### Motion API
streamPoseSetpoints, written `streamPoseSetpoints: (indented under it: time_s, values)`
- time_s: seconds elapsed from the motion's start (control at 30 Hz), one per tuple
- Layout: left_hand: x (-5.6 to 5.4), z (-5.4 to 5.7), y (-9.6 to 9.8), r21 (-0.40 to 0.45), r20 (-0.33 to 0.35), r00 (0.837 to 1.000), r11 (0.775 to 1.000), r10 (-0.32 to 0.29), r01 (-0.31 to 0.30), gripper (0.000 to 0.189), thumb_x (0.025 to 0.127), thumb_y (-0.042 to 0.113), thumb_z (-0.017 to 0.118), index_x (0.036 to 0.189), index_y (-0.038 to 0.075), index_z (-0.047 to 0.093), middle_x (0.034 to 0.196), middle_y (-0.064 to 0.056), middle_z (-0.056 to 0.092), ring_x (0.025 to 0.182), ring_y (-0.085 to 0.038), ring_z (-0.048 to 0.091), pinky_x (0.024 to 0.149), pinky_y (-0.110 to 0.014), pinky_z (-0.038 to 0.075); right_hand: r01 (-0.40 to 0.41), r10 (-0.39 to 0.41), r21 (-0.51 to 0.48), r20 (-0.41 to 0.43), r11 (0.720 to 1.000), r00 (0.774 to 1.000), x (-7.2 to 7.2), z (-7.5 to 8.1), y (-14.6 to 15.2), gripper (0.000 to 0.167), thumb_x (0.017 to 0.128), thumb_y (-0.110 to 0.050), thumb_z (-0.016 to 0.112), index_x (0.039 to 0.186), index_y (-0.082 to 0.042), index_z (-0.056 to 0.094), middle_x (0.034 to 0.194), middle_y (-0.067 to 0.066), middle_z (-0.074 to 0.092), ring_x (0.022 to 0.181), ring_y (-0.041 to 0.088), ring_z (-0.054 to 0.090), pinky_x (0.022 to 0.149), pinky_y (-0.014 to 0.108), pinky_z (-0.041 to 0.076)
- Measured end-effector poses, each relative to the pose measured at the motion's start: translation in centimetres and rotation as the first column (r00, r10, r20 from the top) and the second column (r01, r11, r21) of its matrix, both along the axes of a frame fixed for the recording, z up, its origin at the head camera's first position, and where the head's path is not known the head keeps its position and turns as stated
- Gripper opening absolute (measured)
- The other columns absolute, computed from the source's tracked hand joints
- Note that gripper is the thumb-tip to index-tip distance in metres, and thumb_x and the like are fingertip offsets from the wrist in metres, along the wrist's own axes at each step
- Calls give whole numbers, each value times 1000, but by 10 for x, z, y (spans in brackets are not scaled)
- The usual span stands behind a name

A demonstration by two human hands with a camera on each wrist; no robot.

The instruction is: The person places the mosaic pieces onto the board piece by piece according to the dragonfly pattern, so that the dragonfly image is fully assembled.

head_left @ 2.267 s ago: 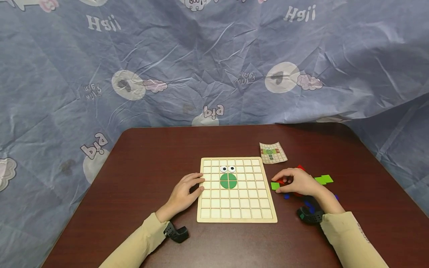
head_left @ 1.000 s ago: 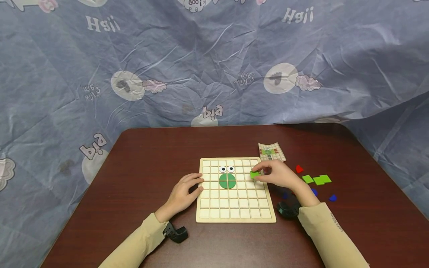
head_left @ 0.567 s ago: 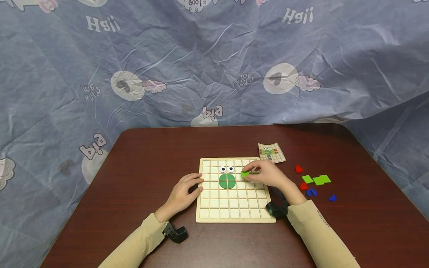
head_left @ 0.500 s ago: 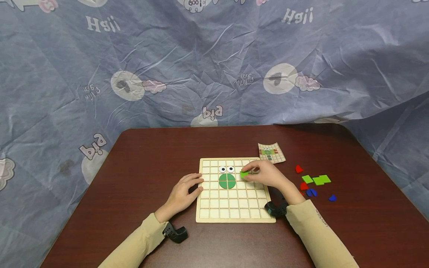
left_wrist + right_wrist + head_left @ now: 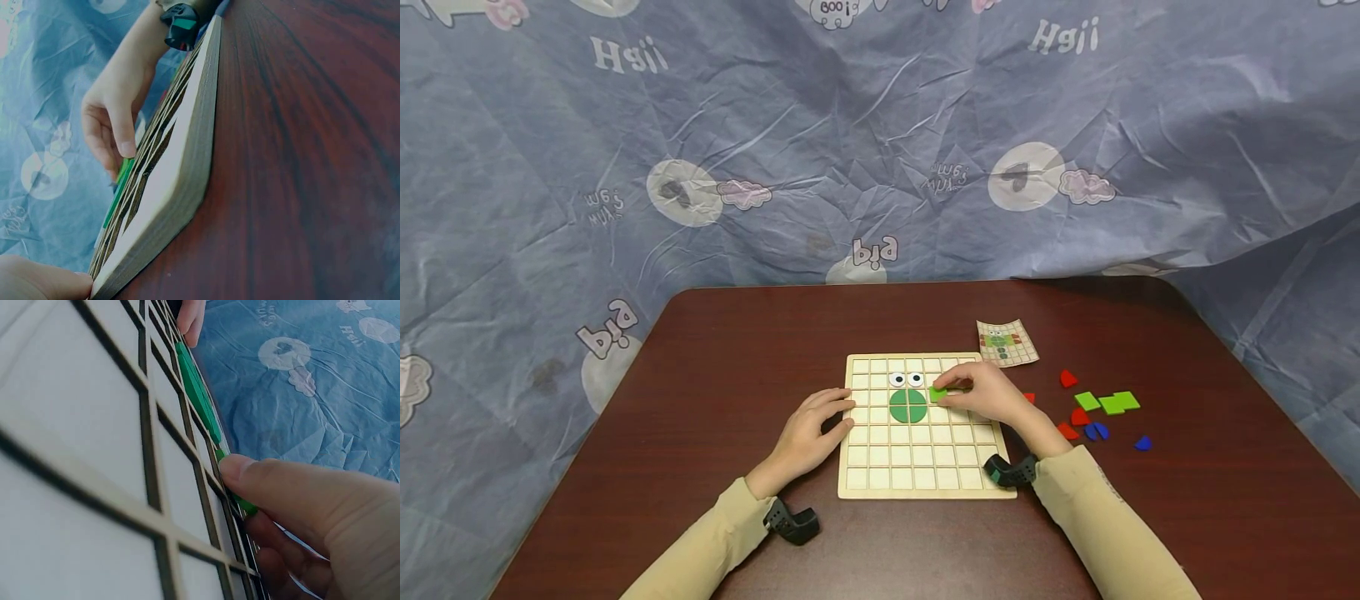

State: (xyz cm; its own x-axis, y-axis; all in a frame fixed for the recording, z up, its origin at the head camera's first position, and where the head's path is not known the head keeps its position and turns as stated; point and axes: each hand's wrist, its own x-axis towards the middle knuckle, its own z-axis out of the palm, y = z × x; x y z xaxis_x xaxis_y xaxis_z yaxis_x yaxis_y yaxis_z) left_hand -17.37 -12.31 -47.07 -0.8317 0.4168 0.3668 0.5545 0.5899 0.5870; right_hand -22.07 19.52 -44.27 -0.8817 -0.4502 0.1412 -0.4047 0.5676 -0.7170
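Observation:
A pale wooden grid board [image 5: 925, 478] lies on the table. Two googly-eye pieces [image 5: 906, 379] sit in adjoining cells, above a dark green circle [image 5: 908, 407] made of quarter pieces. My right hand [image 5: 988, 393] pinches a light green square tile [image 5: 937, 394] between thumb and fingers, right beside the circle's upper right. In the right wrist view the thumb lies over the tile [image 5: 245, 505] at the grid's dividers. Against the board's left edge rests my left hand [image 5: 805, 432], fingertips on the rim; the left wrist view catches part of this hand [image 5: 40, 278] at the board's corner.
A small pattern card [image 5: 1007, 343] lies past the board's upper right corner. Loose pieces are spread to the right: light green squares [image 5: 1112, 406], red pieces [image 5: 1079, 416] and blue pieces [image 5: 1096, 431]. A printed blue cloth [image 5: 880, 167] hangs behind the table.
My right hand has carried the light green tile from the pile at the right leftward over the board to beside the green circle. The left hand has stayed at the board's edge.

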Motion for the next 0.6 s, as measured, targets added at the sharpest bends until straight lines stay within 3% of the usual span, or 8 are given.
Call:
streamPoseSetpoints:
  time_s: [0.6]
  values:
    - [-1,-1,0,-4,5,1000,1000,5,-5,30,93,21,60,119,6,65,133,-8,53,127,-24,43,100,-47,38,-5,4,43,7,999,1000,4,3,-4,23,79,-25,77,100,-20,74,97,-6,68,84,12,61,74,31,51]
